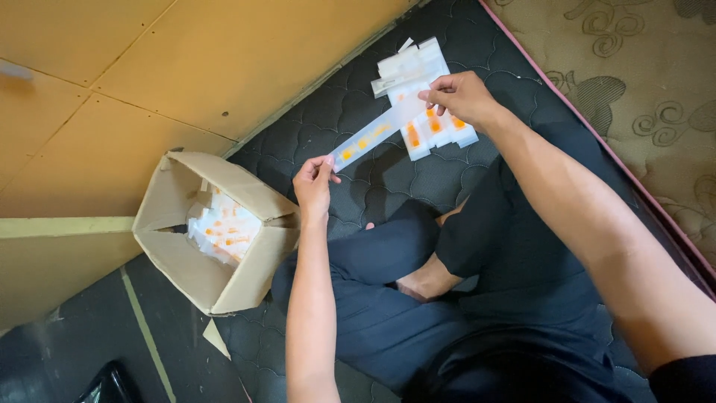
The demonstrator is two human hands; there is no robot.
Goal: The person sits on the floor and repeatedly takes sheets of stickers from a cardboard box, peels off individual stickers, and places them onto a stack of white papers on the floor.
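Dark quilted mattress (388, 179), tan panelled wall at 10 o'clock. Open cardboard box (216, 231) at 8 o'clock, filled with white-and-orange packets. Translucent plastic strip (377, 134) with orange spots, stretched flat between left hand (313, 186) and right hand (462, 97), both pinching its ends. Similar stack (429, 119) at 1 o'clock. Probably mid-sorting; steady two-ended grip needed.

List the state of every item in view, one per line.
Strip: held taut between both hands, off the mat.
Left hand: fingers pinching the strip's lower end.
Right hand: fingers pinching its upper end.
Cardboard box: flaps open, packets inside.
Pile of packets: loose on the mat.
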